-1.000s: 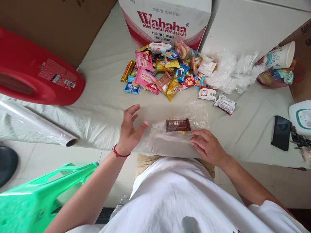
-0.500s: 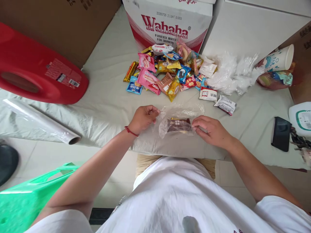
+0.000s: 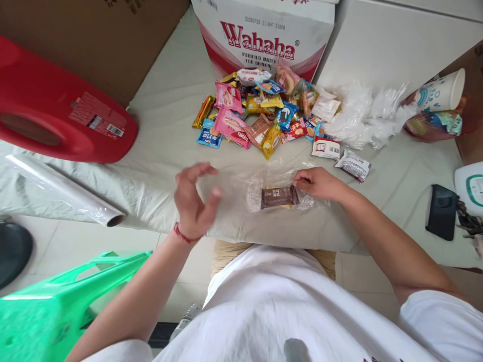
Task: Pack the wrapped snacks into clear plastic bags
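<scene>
A brown snack bar (image 3: pixel 278 197) lies wrapped in a sheet of clear plastic film (image 3: pixel 260 181) near the table's front edge, with a yellow packet partly hidden under it. My right hand (image 3: pixel 316 183) rests on the film at the bar's right end, fingers pinching the film there. My left hand (image 3: pixel 193 201) hovers to the left of the film, fingers spread, holding nothing. A pile of mixed snack packets (image 3: pixel 260 113) lies further back in the middle.
A Wahaha carton (image 3: pixel 264 35) stands behind the pile. A red jug (image 3: pixel 56 110) and a film roll (image 3: pixel 60 191) lie at left, crumpled plastic bags (image 3: pixel 366 118) and a paper cup (image 3: pixel 441 93) at right, a black phone (image 3: pixel 440 211) far right. A green stool (image 3: pixel 56 301) is below left.
My left hand let go of the film's left edge and drew back to the left, opening. My right hand slid up along the bar's right end.
</scene>
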`<state>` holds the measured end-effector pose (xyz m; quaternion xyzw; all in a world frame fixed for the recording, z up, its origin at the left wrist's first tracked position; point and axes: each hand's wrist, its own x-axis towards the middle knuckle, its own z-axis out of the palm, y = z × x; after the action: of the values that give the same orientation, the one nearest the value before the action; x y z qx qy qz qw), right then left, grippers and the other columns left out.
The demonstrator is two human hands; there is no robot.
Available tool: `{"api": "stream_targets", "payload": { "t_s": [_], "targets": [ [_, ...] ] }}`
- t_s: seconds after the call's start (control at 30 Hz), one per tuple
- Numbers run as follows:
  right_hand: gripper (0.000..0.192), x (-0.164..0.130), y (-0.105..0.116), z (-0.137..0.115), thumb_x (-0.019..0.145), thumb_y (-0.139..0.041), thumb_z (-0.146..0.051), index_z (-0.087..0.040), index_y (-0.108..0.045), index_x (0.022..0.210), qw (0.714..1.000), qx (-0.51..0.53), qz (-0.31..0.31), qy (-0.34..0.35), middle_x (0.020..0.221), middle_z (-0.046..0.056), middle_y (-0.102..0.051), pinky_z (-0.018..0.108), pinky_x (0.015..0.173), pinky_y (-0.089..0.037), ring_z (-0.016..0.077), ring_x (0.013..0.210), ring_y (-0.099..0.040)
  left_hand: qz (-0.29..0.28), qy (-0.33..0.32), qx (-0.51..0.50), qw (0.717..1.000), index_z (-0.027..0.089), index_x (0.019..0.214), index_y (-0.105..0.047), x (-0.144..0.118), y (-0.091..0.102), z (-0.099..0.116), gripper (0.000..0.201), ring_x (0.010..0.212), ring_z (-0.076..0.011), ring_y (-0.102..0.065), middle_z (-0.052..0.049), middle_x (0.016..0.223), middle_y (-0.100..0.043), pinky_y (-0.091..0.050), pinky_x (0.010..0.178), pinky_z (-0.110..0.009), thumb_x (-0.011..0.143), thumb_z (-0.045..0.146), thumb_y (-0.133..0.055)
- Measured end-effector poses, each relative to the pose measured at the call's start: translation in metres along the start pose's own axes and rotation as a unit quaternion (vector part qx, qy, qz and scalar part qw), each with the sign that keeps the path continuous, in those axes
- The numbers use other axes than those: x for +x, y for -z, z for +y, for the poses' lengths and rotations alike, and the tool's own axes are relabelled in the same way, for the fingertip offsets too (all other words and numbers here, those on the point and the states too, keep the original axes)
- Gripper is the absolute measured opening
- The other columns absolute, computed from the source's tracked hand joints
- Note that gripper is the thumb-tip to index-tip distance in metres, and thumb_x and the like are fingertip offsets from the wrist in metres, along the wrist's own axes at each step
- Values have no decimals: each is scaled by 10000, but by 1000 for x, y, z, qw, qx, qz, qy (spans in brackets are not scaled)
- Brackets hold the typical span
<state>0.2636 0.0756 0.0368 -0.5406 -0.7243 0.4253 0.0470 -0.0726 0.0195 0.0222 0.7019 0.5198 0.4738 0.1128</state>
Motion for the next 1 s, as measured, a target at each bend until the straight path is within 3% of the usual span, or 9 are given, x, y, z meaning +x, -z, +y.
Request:
{"api": "stream_targets", "payload": {
  "t_s": [0.1,0.2,0.37,0.53,0.6,0.73,0.8,0.87,1.0],
  "targets": [
    [270,1,-1,0,868,-571,-424,-190,-700,834,1000,-1,-9,-3,680,-2,-602,272,609,-339,144,632,-475,-133,-184,45,973,357,1343,-565,-32,3,18,680,1352,-344,-586,-48,1326,-719,-226,1263,-624,782,689,-757],
    [286,1,-1,1,861,-569,-437,-187,-704,841,1000,9,-16,-15,674,-4,-589,272,600,-335,143,628,-464,-199,-154,87,964,369,1381,-553,-47,-11,20,719,1440,-355,-529,-51,1383,-712,-35,1296,-660,771,669,-790],
    [317,1,1,7,846,-582,-474,-182,-706,848,999,34,-26,-28,696,-2,-613,262,585,-350,137,623,-474,-164,-21,75,983,301,1255,-652,-40,-23,3,333,1302,-287,-650,2,993,-797,-60,1320,-626,943,417,-659],
    [322,3,2,17,841,-622,-522,-204,-674,824,997,64,-30,-45,664,-15,-605,256,554,-350,130,585,-465,-121,127,25,984,272,958,-738,-35,-12,-12,164,1148,-267,-696,-38,988,-769,-323,1235,-610,944,376,-612],
    [324,4,0,20,837,-639,-531,-208,-667,821,996,76,-30,-47,662,-18,-600,254,547,-348,128,582,-459,-120,124,9,985,272,1014,-752,-37,-9,-12,209,1214,-285,-656,-59,1009,-757,-342,1217,-606,955,386,-586],
    [344,4,-3,21,834,-651,-547,-205,-652,797,994,90,-33,-45,645,-27,-572,249,539,-333,119,574,-440,-157,36,34,986,279,1204,-734,-41,-11,-3,487,1407,-402,-493,-105,1203,-695,-121,1257,-720,841,600,-697],
    [356,5,-3,20,830,-651,-557,-203,-656,801,994,93,-32,-48,645,-29,-571,250,545,-334,119,578,-441,-150,26,52,987,288,1103,-753,-43,-15,0,500,1437,-439,-445,-103,1242,-672,-75,1247,-752,757,649,-773],
    [369,5,-2,19,822,-658,-568,-200,-668,815,994,92,-31,-51,650,-27,-581,253,548,-337,119,580,-442,-118,54,63,990,282,872,-746,-45,-18,-1,291,1439,-406,-452,-75,1200,-685,-123,1253,-731,825,569,-755],
    [396,7,1,22,784,-712,-590,-198,-671,818,991,115,-37,-53,653,-26,-585,257,547,-335,121,585,-455,-69,142,57,986,247,713,-686,-49,-19,-12,291,1385,-345,-496,-69,1076,-700,-364,1185,-640,936,431,-656]
  ]
}}
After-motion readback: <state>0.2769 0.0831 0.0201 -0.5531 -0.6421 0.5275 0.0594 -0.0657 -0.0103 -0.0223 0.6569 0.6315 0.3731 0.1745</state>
